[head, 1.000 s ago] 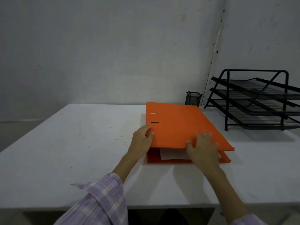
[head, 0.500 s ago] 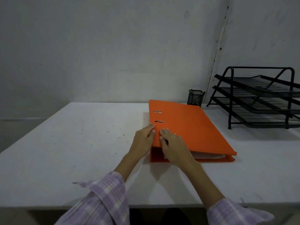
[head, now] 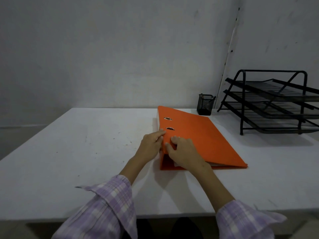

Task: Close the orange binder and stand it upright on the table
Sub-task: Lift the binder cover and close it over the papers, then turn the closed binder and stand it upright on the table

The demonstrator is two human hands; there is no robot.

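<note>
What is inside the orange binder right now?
White paper edges show between the covers of the orange binder at its near end, beside the right hand. The closed cover hides the rest, rings included.

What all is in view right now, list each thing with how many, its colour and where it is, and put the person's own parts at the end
Table: one, white, fills the foreground, against the wall.
Orange binder: one, orange, lying flat at the table's middle, cover down, white paper edges showing at its near end.
Pen holder: one, black mesh, at the back of the table, just behind the binder.
Paper tray rack: one, black wire, three tiers, back right of the table.
Wall: grey-white, behind the table.
Sleeves: two, purple and white check, at the bottom edge.
Left hand: one, at the binder's spine side near corner.
Right hand: one, resting on the cover's near corner.
</note>
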